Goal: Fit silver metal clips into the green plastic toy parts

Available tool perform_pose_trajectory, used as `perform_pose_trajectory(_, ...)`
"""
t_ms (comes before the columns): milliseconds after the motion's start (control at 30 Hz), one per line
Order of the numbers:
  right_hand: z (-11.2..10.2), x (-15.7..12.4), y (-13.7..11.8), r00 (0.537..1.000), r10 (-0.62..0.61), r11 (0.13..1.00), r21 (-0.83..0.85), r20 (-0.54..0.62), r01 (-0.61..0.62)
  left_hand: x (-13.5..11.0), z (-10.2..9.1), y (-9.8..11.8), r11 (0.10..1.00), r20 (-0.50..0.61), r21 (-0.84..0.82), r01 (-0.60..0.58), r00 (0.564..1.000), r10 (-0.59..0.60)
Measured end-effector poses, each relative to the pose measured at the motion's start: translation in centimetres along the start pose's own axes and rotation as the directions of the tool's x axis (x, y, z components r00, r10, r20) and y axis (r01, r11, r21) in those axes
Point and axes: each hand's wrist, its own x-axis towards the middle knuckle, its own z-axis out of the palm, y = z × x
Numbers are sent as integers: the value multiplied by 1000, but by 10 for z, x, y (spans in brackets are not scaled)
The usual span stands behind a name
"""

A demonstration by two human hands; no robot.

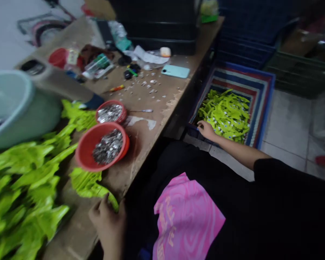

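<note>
Pink swirled cloth [188, 220] lies nearest; my left hand [108, 222] clenches lime-green strips [88, 186] at the wooden counter [148, 144] edge, my right hand [206, 130] rests open on a striped woven basket [260, 90]. One careless tug could tip the red plastic bowl [82, 153].

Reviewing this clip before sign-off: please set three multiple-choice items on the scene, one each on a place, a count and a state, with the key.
1. Where is the right hand?
A. Inside the pale-green basin
B. At the near edge of the striped bin
C. On the far table edge

2. How many red bowls stand on the wooden table?
A. One
B. Three
C. Two

3. The pale-teal phone is:
A. Lying flat on the table
B. Propped upright
C. Held in a hand

1 B: the fingers sit at the bin's edge, beside yellow-green strips.
2 C: two show, both holding silvery bits.
3 A: it lies flat beside scattered bits.
</note>
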Motion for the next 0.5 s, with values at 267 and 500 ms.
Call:
perform_pose_trajectory(267, 79, -67, -158, 228, -911, 294, 151, 343, 944, -48, -103, 13, 962, -70, 271, 22, 998, -3)
perform_pose_trajectory(500, 128, -80, -261, -423, -899, -354, 380, 113, 855, -65, -195, 19, 974, -226, 3, -227, 949, 222)
